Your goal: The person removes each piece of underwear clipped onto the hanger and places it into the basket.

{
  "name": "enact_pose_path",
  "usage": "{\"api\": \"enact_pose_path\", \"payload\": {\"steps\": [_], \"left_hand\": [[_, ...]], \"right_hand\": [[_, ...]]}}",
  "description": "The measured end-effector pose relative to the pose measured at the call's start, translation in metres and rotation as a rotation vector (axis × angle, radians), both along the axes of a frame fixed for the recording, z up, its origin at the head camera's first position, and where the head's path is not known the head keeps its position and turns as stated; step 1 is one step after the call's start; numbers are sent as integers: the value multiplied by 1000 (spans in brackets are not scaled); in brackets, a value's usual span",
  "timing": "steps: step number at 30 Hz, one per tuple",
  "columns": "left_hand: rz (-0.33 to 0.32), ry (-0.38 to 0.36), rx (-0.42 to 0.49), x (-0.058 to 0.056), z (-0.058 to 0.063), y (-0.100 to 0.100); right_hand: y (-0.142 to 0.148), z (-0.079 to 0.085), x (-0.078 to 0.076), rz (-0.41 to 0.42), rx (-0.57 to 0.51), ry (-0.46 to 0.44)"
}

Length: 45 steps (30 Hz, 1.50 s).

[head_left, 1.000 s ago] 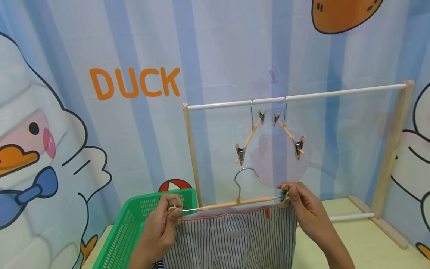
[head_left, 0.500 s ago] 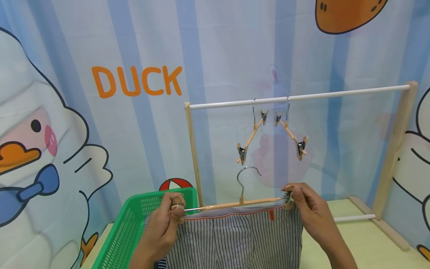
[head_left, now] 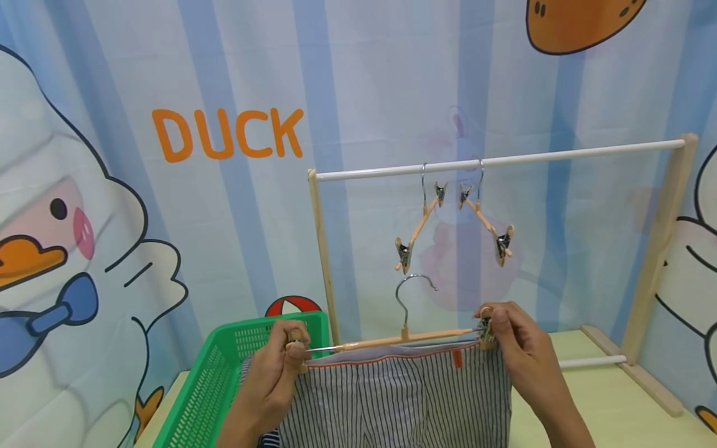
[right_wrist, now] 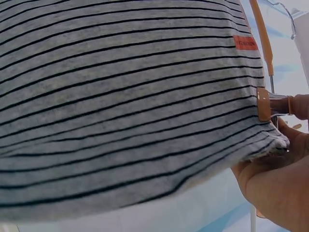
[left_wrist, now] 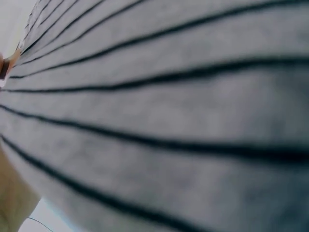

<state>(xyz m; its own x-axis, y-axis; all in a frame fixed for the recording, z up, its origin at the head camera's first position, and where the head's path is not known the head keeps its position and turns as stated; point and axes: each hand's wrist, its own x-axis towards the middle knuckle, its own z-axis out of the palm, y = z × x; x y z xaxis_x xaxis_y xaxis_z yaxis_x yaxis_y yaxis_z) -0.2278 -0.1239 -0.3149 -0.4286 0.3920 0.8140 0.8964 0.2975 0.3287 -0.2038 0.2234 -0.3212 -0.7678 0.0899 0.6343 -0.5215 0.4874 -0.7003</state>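
Grey, dark-striped pants [head_left: 392, 398] with an orange-edged waistband and a small red tag hang from a peach clip hanger [head_left: 381, 341] with a metal hook. My left hand [head_left: 269, 379] pinches the hanger's left clip between thumb and fingers. At the other end, my right hand [head_left: 526, 348] pinches the right clip [head_left: 486, 326]. In the right wrist view this clip's tip [right_wrist: 263, 104] bites the waistband near its corner. Striped cloth [left_wrist: 169, 106] fills most of the left wrist view and hides the left clip. The lower part of the pants is out of frame.
A white rail [head_left: 560, 155] on a wooden rack [head_left: 652, 255] stands behind, with two similar clip hangers [head_left: 426, 224] on it. Left of the hands is a green basket [head_left: 196, 386] with striped fabric by its near edge. Underneath is a pale yellow tabletop [head_left: 594, 410].
My right hand has shifted slightly right with its clip, and the waistband spans a little wider. The left hand has hardly moved and both grips persist.
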Motion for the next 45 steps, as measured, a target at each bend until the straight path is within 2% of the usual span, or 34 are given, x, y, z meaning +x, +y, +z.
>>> {"api": "enact_pose_path", "payload": {"steps": [6, 12, 15, 19, 22, 32, 36, 45], "left_hand": [[19, 30, 40, 0, -1, 1], [54, 64, 47, -1, -3, 2], [83, 110, 37, -3, -4, 4], [80, 162, 31, -7, -5, 6], [68, 174, 32, -8, -6, 6], [39, 158, 4, -9, -6, 6], [47, 167, 6, -11, -7, 5], [66, 110, 3, -8, -6, 5]], "right_hand": [[-7, 2, 1, -10, -60, 32], [-10, 1, 1, -16, -120, -7], [-11, 0, 0, -41, -144, -23], [-12, -1, -3, -78, -171, -27], [-13, -1, -5, -87, -179, -22], [-14, 0, -5, -102, -187, -52], [-15, 0, -5, -96, -189, -54], [-16, 1, -4, -97, -184, -91]]}}
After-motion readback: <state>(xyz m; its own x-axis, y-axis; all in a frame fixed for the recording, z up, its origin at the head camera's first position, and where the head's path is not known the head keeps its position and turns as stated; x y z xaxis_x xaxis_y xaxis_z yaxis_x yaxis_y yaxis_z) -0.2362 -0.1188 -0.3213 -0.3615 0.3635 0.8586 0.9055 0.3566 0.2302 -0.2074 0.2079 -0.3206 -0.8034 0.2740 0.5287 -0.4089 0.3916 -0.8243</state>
